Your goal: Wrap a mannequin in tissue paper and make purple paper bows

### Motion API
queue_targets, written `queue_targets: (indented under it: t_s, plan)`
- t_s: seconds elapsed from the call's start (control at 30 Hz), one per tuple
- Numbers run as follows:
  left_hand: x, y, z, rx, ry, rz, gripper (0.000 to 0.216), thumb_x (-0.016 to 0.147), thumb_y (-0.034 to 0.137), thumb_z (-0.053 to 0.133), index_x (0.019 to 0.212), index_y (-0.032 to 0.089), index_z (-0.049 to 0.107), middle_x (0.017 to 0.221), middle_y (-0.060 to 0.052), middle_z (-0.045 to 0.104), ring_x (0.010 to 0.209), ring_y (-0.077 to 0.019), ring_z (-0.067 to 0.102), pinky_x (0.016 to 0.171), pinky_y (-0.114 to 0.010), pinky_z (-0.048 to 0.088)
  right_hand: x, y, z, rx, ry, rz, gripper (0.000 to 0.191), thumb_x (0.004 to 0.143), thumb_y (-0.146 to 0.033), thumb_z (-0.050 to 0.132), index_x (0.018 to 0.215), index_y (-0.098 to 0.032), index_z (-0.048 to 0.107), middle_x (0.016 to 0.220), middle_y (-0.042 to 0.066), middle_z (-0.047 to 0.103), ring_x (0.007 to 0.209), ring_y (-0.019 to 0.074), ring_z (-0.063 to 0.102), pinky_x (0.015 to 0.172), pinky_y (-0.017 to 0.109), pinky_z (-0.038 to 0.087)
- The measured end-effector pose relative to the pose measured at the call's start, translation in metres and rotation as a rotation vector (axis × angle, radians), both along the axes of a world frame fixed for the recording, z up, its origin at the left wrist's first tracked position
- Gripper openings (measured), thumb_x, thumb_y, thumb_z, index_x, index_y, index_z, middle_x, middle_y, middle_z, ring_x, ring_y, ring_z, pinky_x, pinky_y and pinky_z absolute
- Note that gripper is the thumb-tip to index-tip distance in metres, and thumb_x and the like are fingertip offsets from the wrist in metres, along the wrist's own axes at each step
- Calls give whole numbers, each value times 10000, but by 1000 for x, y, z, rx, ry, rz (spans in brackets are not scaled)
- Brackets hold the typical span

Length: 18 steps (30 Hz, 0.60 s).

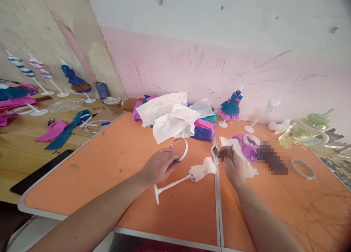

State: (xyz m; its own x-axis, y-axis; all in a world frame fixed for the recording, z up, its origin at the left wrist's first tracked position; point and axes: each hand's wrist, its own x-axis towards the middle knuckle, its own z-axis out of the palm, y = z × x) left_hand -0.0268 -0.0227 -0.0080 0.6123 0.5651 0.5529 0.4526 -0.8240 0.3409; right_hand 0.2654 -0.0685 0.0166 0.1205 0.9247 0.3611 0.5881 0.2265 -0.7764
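My left hand (160,164) grips the lower side of a roll of tape (185,149), a thin ring with a white edge, held just over the orange table. My right hand (231,162) is closed, fingers bent together near the seam between the tables; what they hold, if anything, is too small to make out. Between my hands a small mannequin on a white stand (201,170) lies on its side, its body covered in white crepe paper. Beyond my left hand rests a pile of crumpled white paper (171,116) over coloured folded sheets (204,129).
A mannequin in a teal and purple paper dress (231,105) and a white mannequin (273,104) stand by the wall. At right lie white paper (248,168), another tape ring (303,168) and a tipped clear jug (304,131). Dressed mannequins (75,78) occupy the wooden table.
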Motion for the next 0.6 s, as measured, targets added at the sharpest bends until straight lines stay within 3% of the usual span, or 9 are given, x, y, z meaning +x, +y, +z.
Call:
queue_targets:
  t_s: [0.07,0.17,0.27,0.5,0.6]
  plan:
    - [4,-6,1,68,9,-58,68,903,188,489,932,188,550,704,0,633,655,-157,586,896,-411,457,-24,-10,1,12,96,131,311,848,-145,399,1085,-202,591,844,27,589,669,126,538,590,258,452]
    - [9,-14,5,124,-2,-102,61,896,175,506,951,183,532,696,7,630,629,-144,574,836,-377,476,-50,-22,1,25,80,225,467,865,-249,549,1329,-279,503,1137,66,529,525,52,418,534,262,444]
    - [12,-19,10,178,-2,-108,93,888,152,534,975,179,519,737,10,659,663,-137,593,813,-341,472,-64,-27,-1,24,108,258,418,871,-266,581,1286,-312,558,1281,75,480,507,28,408,542,268,459]
    - [16,-25,21,324,84,-90,34,892,156,554,905,184,539,697,57,678,625,-98,590,806,-287,431,-76,-30,3,-2,213,129,139,826,-272,653,957,-228,637,1096,40,643,489,51,404,507,262,425]
    - [17,-28,19,343,109,-77,50,895,141,539,878,187,547,679,62,676,615,-89,583,852,-294,414,-77,-32,1,21,210,73,204,807,-244,666,1007,-242,628,1036,25,666,486,56,403,499,253,415]
